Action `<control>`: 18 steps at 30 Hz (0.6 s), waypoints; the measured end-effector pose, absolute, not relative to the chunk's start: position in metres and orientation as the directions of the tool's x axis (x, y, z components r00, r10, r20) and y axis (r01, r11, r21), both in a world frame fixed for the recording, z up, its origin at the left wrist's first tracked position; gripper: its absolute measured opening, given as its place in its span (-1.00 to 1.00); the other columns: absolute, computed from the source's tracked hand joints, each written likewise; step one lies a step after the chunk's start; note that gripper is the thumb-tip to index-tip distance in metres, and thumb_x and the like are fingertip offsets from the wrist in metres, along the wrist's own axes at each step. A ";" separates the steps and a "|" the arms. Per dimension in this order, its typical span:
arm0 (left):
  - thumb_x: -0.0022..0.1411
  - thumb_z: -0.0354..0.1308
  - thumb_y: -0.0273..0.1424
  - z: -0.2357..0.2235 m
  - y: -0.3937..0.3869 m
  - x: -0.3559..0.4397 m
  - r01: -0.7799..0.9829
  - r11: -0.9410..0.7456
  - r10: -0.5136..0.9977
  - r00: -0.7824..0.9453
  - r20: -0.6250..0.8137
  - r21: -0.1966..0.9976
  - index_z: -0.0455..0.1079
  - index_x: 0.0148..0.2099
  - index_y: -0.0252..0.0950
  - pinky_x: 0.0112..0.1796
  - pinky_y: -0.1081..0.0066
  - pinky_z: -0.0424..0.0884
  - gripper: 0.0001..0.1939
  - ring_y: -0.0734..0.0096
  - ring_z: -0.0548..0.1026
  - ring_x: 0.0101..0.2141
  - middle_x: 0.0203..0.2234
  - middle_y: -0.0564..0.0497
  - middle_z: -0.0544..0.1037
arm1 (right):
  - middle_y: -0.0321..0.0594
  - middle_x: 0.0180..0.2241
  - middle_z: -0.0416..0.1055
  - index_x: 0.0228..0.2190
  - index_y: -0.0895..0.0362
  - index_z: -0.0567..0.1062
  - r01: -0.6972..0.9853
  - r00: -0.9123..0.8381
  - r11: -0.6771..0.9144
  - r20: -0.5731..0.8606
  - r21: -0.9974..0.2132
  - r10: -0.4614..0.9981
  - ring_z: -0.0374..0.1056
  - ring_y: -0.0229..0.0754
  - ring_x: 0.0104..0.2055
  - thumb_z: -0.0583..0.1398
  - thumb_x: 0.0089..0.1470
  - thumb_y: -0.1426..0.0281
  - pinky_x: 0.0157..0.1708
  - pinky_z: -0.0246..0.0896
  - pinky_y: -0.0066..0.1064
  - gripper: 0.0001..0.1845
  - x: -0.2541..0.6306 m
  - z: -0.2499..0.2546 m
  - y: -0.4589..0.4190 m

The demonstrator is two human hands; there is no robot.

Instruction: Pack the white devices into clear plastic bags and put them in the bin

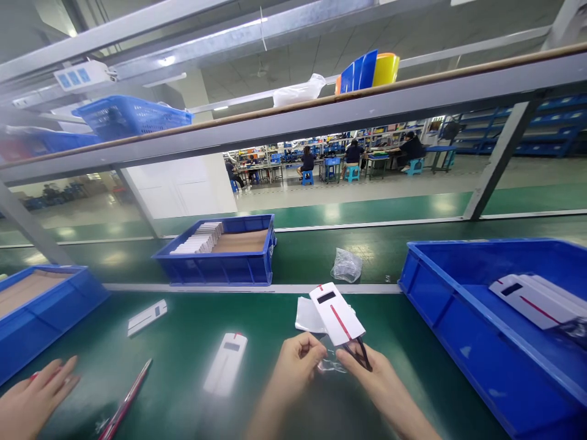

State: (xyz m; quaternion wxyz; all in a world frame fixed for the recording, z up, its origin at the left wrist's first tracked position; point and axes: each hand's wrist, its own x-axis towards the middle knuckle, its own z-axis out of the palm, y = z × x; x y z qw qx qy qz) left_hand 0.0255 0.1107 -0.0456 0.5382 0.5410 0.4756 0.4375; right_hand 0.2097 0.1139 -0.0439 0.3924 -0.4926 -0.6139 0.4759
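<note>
My right hand grips the lower end of a flat white device with a black window and a red stripe, tilted up over the green belt. A thin dark strap or tool sticks out between that hand's fingers. My left hand is closed beside it, pinching a bit of clear plastic film at the device's lower end. A white sheet-like piece lies just behind the device.
A blue crate at right holds similar white devices. Two more blue crates stand at centre back and left. Two white devices, a red tool and a crumpled clear bag lie about. Another person's hand rests at bottom left.
</note>
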 end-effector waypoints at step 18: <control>0.21 0.17 -0.29 -0.040 0.106 0.031 0.112 -0.005 0.985 0.174 -0.015 0.994 0.42 -0.44 -0.37 -0.49 0.52 0.10 -0.74 0.54 0.26 -0.55 -0.62 0.10 0.37 | -0.25 -0.36 0.47 -0.40 0.14 0.52 0.130 -0.373 -0.018 -0.066 -0.991 0.925 0.34 -0.08 -0.24 0.26 0.07 -0.04 -0.21 0.23 -0.37 -0.54 0.216 -0.032 0.118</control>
